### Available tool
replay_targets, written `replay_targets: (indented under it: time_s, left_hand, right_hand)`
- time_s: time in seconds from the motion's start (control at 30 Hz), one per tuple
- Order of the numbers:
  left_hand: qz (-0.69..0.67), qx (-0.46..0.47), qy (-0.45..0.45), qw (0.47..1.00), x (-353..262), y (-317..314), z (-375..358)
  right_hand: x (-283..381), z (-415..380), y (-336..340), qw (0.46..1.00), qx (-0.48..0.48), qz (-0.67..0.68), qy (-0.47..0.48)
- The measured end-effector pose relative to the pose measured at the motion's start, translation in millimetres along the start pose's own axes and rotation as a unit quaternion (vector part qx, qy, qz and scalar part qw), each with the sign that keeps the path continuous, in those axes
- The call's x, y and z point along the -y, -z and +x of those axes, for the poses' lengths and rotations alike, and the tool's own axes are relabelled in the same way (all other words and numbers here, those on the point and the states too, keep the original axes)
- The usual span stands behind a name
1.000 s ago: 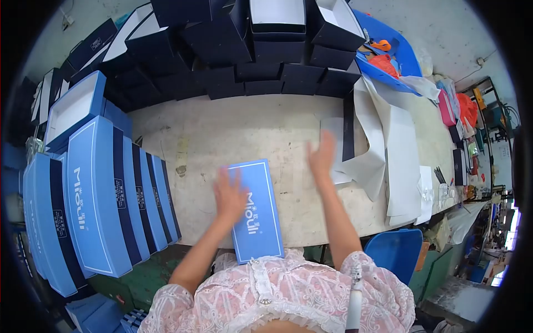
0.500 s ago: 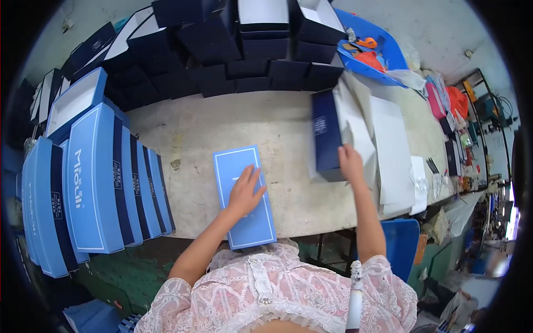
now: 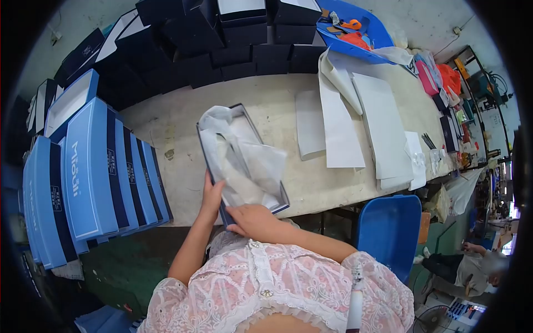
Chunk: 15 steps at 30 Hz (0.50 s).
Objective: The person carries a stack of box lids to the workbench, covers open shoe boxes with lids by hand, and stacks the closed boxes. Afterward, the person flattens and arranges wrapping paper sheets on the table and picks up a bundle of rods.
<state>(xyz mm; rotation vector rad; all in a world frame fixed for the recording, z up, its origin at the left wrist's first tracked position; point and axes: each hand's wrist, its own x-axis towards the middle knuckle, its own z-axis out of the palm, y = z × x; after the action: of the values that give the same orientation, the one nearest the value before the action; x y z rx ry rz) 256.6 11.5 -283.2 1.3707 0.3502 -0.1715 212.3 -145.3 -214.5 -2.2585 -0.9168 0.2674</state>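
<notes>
My left hand (image 3: 211, 195) grips the left wall of the open box (image 3: 206, 145), fingers curled over the rim. My right hand (image 3: 252, 219) lies flat along the box's near end, palm down, fingers loosely spread against the edge at about 6 o'clock. The box sits on the desk (image 3: 277, 111) right in front of me, its near end at the desk's front edge, with white tissue (image 3: 244, 161) heaped inside and spilling over the right wall.

As I judge it, the main risk is the tissue: it is loose and bunched high, so a quick tilt or a lid pushed down could crease it, trap it in the seam, or let it slide out toward 3 o'clock. The box also sits at the desk's front edge, so a careless pull toward me could tip it off. The paper sheets (image 3: 338, 122) at 2 o'clock lie close enough to be caught by a sweeping arm.

At 9 o'clock stands a row of blue lids (image 3: 89, 166); the nearest large one reads what looks like "Miouli" in white down its face. Small dark labels on the lids' bands are too small to read. Dark boxes (image 3: 222, 39) are stacked at 12 o'clock.
</notes>
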Motion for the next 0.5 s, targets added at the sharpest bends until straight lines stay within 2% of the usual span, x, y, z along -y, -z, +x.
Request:
replay_targets:
  time_s: [0.1,0.17,0.2,0.23,0.3,0.4,0.5]
  left_hand:
    - [0.056,-0.013,0.002,0.998,0,16,-2]
    - [0.080,-0.037,-0.025,0.996,-6,20,-7]
    - [0.099,-0.040,-0.034,0.994,-2,26,-8]
    - [0.114,-0.037,-0.034,0.992,-3,29,-8]
    - [0.147,-0.032,-0.032,0.988,-8,33,-12]
    - [0.170,-0.034,-0.061,0.983,-5,30,-13]
    - [0.174,-0.063,-0.079,0.980,-3,28,-15]
  right_hand:
    - [-2,5,45,0.980,-0.177,0.074,0.060]
    - [-36,9,80,0.942,-0.333,-0.026,-0.014]
    - [-66,9,92,0.907,-0.401,-0.111,-0.059]
    - [-99,7,104,0.896,-0.396,-0.153,-0.132]
    - [-157,5,110,0.842,-0.397,-0.295,-0.217]
    - [-202,6,112,0.821,-0.293,-0.388,-0.299]
    - [-225,35,136,0.822,-0.282,-0.418,-0.265]
